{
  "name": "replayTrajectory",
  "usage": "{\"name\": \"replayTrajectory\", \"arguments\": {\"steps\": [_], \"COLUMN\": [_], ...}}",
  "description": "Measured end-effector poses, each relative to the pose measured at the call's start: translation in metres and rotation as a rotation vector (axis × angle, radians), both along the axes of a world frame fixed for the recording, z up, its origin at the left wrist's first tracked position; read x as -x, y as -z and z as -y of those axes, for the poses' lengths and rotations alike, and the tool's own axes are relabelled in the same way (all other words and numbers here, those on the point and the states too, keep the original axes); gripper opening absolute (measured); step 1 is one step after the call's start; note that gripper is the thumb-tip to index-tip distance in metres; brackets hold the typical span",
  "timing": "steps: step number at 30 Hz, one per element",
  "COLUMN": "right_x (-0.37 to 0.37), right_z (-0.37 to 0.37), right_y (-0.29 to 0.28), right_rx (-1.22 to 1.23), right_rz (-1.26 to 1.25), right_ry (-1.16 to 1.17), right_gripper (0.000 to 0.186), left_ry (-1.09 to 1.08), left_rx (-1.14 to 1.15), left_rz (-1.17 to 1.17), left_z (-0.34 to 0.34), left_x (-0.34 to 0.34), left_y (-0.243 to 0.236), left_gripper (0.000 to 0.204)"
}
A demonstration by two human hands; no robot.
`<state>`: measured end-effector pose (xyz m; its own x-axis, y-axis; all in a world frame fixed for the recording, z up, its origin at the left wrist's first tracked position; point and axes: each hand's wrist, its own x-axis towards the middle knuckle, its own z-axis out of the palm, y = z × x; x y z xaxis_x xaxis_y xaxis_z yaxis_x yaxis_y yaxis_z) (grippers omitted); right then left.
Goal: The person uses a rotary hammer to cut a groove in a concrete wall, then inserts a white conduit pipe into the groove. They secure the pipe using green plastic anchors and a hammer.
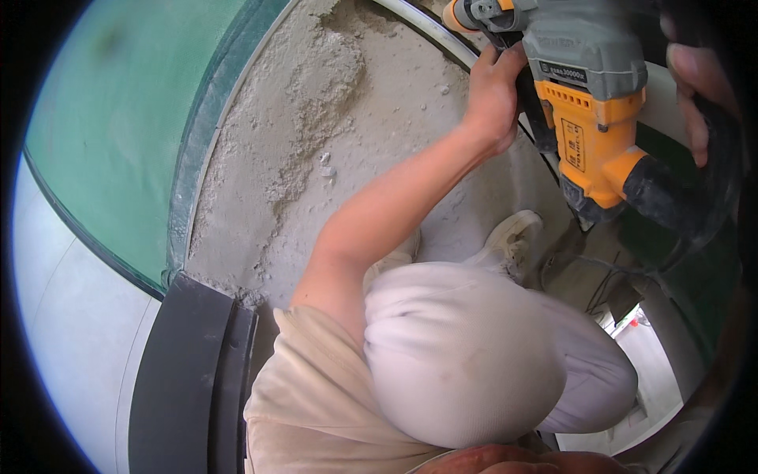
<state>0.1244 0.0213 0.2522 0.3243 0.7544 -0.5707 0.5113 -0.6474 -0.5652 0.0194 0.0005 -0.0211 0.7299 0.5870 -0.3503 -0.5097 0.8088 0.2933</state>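
An orange, grey and black power hammer drill (594, 138) fills the upper right of the head view, its chuck at the top. My left hand (496, 95) is closed round a black bar beside the chuck, apparently the side handle. At the right rim my right hand (695, 95) curls round the tool's black rear handle, partly cut off. Beneath the tool and my left arm lies a rough, dusty cement surface (308, 197) with small rubble, bordered by a curved metal strip.
Green panels (110, 150) and a pale surface (67, 316) are at left, with dark grey boards (174, 371) nearer me. My bent knees and a shoe (509, 241) occupy the lower middle. Dark cables (600, 284) hang at lower right near a white opening.
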Motion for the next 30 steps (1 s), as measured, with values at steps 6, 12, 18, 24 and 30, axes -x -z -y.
{"name": "replayTrajectory", "arguments": {"steps": [6, 12, 18, 24, 30], "right_x": [0.019, 0.031, 0.02, 0.001, 0.028], "right_z": [0.015, 0.016, 0.024, 0.027, 0.04], "right_y": [-0.004, -0.012, -0.031, -0.066, -0.093], "right_rx": [-0.022, -0.053, 0.01, -0.08, -0.099], "right_rz": [0.016, 0.038, 0.031, -0.294, -0.301], "right_ry": [0.069, 0.103, 0.065, 0.007, 0.246], "right_gripper": [0.044, 0.047, 0.046, 0.032, 0.024], "left_ry": [0.051, 0.139, 0.125, 0.079, 0.066], "left_rx": [0.107, 0.032, 0.029, -0.042, -0.058], "left_rz": [-0.004, -0.065, -0.102, -0.147, -0.143], "left_z": [0.001, -0.007, 0.006, 0.013, 0.033], "left_x": [0.006, 0.02, 0.014, 0.015, 0.024], "left_y": [0.001, -0.022, -0.035, -0.054, -0.081], "left_gripper": [0.024, 0.026, 0.027, 0.03, 0.024]}}
